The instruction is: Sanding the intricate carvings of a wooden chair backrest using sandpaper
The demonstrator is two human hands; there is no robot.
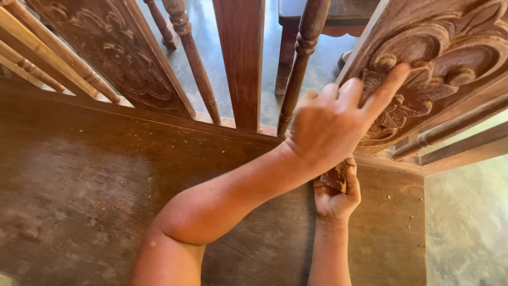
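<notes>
While the left hand (330,127) fingers the carved panel (450,58), right hand (336,193) grip closes on folded sandpaper (334,177) above the dusty seat (79,185).

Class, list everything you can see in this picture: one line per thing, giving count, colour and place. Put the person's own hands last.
Carved floral panel: one, dark brown, upper right.
Second carved panel: one, dark brown, upper left.
Turned spindles: several, brown, standing along the back rail.
Flat slat: one, reddish brown, top centre.
Wooden seat board: one, dusty brown, below the spindles.
Concrete floor: grey, lower right.
Folded sandpaper: one, brown, in the right hand.
Left hand: forefinger on the carved floral panel.
Right hand: gripping the sandpaper.
</notes>
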